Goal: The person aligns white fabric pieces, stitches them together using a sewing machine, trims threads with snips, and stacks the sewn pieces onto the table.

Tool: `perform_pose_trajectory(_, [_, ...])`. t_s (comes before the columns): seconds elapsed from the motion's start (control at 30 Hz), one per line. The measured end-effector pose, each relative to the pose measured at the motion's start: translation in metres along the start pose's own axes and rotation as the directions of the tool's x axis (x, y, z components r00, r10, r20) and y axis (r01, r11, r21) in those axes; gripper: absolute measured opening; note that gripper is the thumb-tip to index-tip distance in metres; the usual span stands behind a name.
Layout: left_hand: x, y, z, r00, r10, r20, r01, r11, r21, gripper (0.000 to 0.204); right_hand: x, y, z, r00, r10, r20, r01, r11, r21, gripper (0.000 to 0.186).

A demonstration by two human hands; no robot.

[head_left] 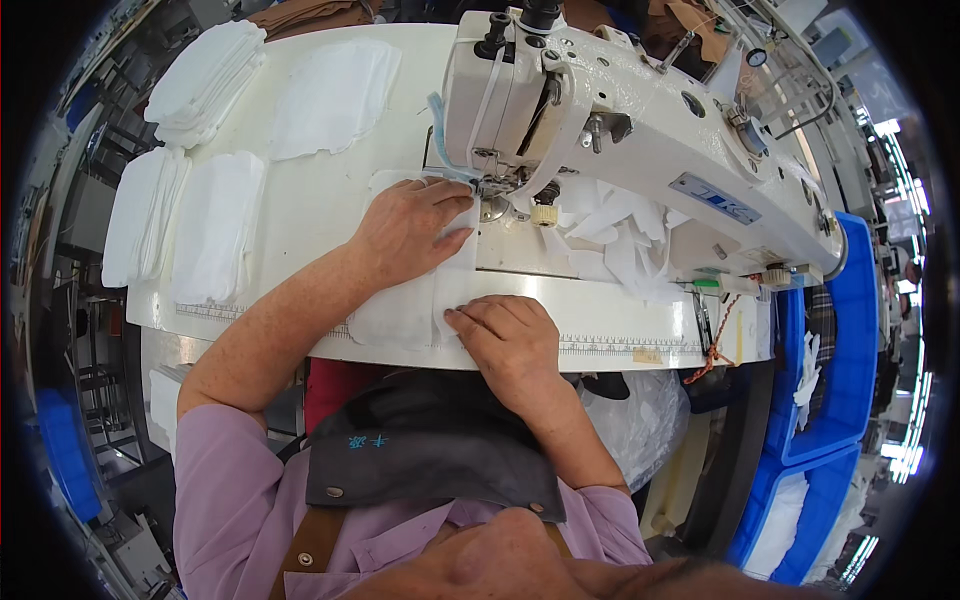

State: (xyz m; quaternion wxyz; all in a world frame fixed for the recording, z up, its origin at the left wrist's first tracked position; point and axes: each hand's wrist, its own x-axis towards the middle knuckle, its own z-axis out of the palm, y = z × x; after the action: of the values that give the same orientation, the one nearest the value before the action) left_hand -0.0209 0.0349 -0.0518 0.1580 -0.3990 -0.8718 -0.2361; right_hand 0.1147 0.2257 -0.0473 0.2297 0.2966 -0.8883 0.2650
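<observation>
A white fabric piece [400, 315] lies on the table, its upper end at the needle area of a white sewing machine [640, 130]. My left hand [415, 225] rests on that fabric with its fingers extended, the fingertips right beside the presser foot [497, 185] and the thumb apart. Close to the table's front edge, my right hand [510, 345] pinches the lower right edge of the same piece between thumb and fingers. A light-blue strip [440, 135] hangs at the machine head's left side. The needle point itself is too small to make out.
Stacks of white fabric pieces [205, 85] stand at the table's left, with a flat piece [335, 98] nearby. White scraps [625, 230] lie under the machine arm. A ruler strip [610, 346] follows the front edge. Tweezers [703, 318] lie at the right. Blue bins [850, 330] stand beyond.
</observation>
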Motion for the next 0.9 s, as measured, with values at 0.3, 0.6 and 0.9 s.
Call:
perform_pose_trajectory(0.3, [0.002, -0.002, 0.004, 0.999, 0.001, -0.045, -0.001, 1.000, -0.013, 0.032, 0.000, -0.001, 0.001, 0.999, 0.043, -0.012, -0.043, 0.999, -0.004, 0.025])
perform_pose_trajectory(0.6, [-0.002, -0.004, -0.003, 0.998, 0.049, -0.047, -0.050, 0.999, -0.021, 0.031, 0.001, -0.001, 0.003, 0.998, 0.051, -0.036, -0.050, 0.999, 0.017, 0.025])
perform_pose_trajectory(0.9, [-0.044, 0.053, -0.044, 0.959, 0.097, 0.265, -0.025, 0.964, -0.264, 0.034, -0.004, 0.000, 0.000, 0.992, 0.117, -0.052, -0.109, 0.986, 0.127, 0.022])
